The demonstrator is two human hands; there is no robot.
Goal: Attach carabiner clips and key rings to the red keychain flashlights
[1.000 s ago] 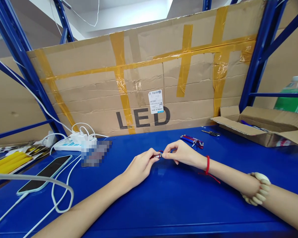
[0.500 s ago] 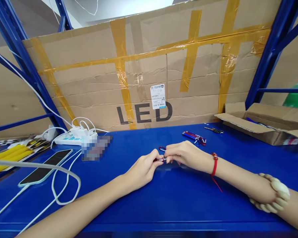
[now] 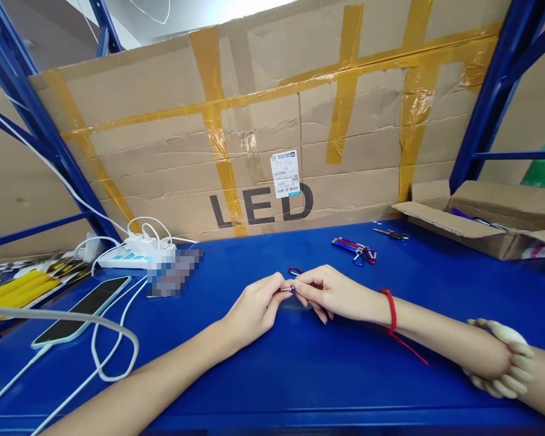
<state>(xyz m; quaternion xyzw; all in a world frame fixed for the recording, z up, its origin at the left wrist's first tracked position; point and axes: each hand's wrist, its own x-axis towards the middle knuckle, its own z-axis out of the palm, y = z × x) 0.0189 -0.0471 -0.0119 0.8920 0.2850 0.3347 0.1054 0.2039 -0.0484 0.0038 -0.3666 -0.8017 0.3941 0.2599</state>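
You are pinching a small red-and-silver keychain piece (image 3: pixel 289 289) between both hands just above the desk (image 3: pixel 300 369); its long axis is running left to right, left hand (image 3: pixel 257 309) and right hand (image 3: pixel 329 292) fingers closing narrowly on opposite ends.

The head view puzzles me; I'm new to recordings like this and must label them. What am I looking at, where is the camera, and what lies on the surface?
There is no machine here: a person works with two bare hands, and the one camera sits on their head, looking forward and down. The left hand and right hand meet over a blue tabletop, pinching between them a small metal piece with a red clip; it is too small to name surely. Behind them lie a bundle of red and blue clip tools and a small dark tool. On the left are a phone, white cables and a power strip. An open cardboard box sits right; a taped cardboard sheet marked LED stands behind.
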